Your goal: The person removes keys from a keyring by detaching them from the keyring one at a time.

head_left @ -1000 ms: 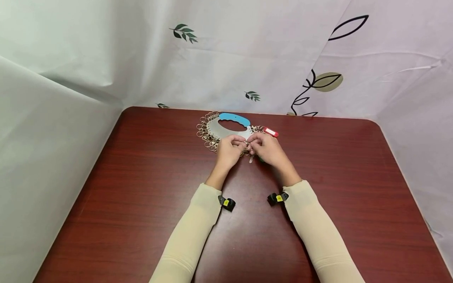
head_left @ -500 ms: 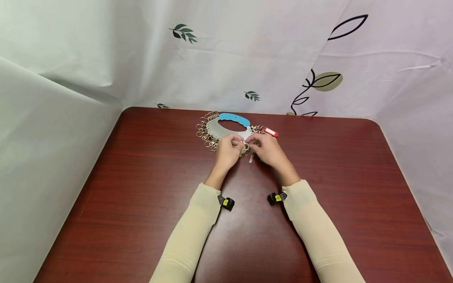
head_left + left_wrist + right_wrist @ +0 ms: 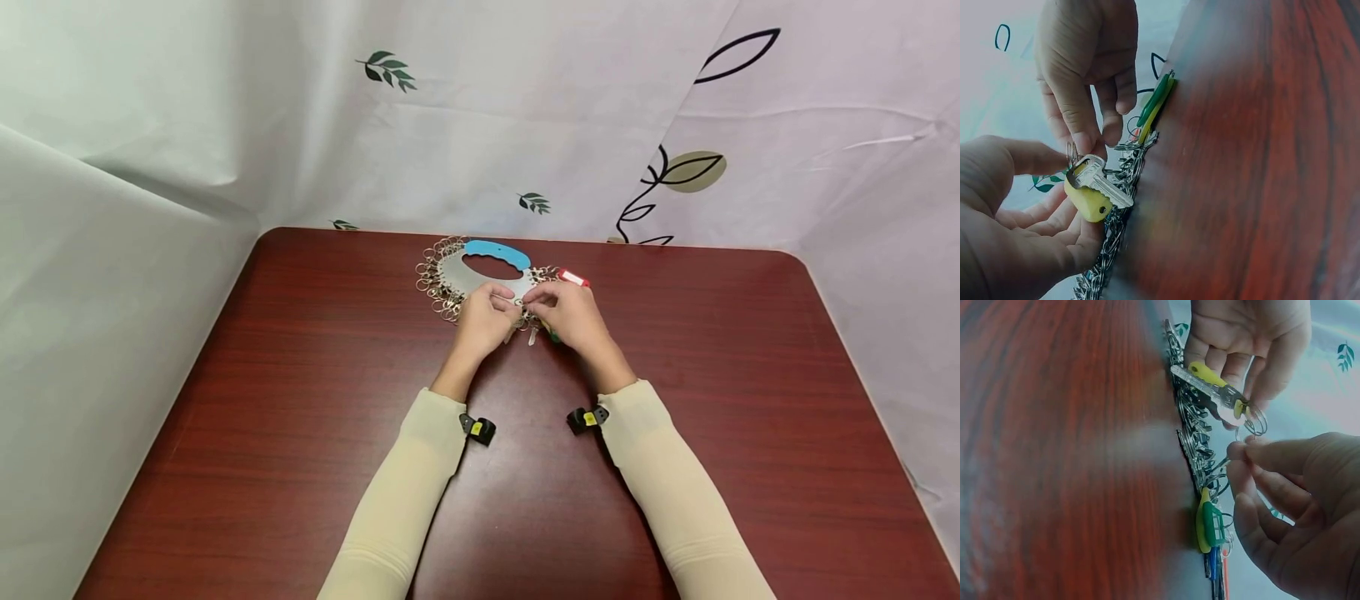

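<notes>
The key holder lies flat near the far edge of the desk, partly hidden by both grips. The left grip holds a yellow tag and a key, probably to steady them; the right grip seems to pinch their thin ring, since wire that fine likely calls for fingertips.
</notes>
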The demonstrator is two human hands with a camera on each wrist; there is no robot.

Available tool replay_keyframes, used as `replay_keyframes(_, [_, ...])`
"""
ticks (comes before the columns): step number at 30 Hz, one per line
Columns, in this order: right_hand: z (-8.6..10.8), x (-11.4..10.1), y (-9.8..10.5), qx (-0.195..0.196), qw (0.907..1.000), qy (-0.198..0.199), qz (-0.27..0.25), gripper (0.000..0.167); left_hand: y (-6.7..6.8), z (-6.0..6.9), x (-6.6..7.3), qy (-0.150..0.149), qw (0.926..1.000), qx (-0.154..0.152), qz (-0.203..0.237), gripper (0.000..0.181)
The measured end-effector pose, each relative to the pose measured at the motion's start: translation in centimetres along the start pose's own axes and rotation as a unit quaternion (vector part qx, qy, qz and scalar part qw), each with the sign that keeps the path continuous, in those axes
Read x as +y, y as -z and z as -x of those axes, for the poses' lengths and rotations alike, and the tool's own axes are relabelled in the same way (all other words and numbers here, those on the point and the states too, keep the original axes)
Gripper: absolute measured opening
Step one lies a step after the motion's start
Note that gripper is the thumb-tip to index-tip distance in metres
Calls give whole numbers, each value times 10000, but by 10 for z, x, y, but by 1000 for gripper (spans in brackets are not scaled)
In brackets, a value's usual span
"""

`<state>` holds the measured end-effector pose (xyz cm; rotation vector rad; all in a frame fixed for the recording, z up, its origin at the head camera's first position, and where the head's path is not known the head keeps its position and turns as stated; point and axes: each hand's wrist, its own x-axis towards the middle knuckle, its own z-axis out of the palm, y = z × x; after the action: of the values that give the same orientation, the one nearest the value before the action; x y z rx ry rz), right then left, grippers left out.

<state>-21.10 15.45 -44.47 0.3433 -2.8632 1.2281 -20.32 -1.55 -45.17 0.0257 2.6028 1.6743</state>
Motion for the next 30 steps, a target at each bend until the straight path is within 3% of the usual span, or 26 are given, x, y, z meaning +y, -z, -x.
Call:
replay_keyframes(5, [0, 0, -1, 109, 9999, -26, 33, 8, 1, 1, 1, -56, 9997, -252, -6, 24])
replay_keyframes(8, [1, 0, -1, 147, 9999, -5, 87, 7, 2, 1, 1, -303, 9987, -367, -174, 21])
replay_keyframes(13, [2, -2, -1, 186, 9997, 18, 143, 7, 1, 2, 1, -739, 9956, -375, -433, 10])
replay_keyframes(17, [2, -3, 0, 216, 9995, 127, 185, 6, 1, 2, 2, -892, 9942, -325, -511, 9])
replay_keyframes(23, [1, -1, 0, 146, 9992, 202, 323, 5, 4, 1, 1, -787, 9950, -453, -410, 9])
replay_keyframes(30, [0, -1, 0, -9, 10000, 27, -46, 4, 5, -2, 0, -636, 9962, -497, -312, 12])
